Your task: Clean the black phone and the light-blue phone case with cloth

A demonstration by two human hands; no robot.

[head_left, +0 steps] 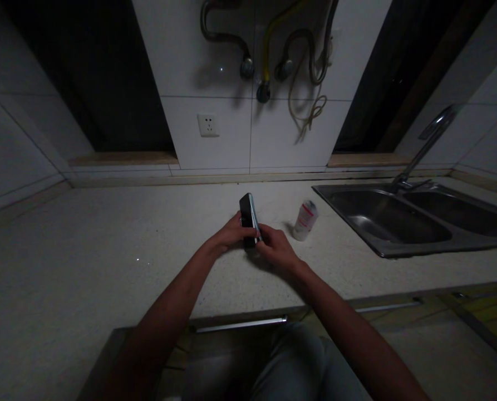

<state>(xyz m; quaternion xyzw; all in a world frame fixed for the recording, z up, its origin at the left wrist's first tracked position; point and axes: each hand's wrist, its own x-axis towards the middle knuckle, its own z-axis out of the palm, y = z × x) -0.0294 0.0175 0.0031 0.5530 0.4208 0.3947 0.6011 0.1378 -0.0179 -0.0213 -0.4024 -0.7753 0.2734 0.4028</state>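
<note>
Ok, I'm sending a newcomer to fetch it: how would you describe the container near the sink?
Find the double steel sink in the pale counter. Between it and the right hand stands the container. Its whitish body with red markings sets it apart from the flat, dark-faced device held nearby.

So you've got a pretty dim kitchen there, honestly. The wall of large glossy white rectangular tiles (215, 153) in front of you has a dark, tall window (106, 83) on your left and another dark window (377, 94) on your right, each over a brownish flat sill. Between them there's a square white plastic socket (208, 126), with a bent yellow pipe (267, 50) higher up beside curvy dark hoses. Your long pale speckled desk (85, 245) takes a double-bowl stainless steel sink (461, 239) on the right, with a curved chrome tap (429, 139) behind. Slim silver bar handle (242, 324) under the front edge.
</note>
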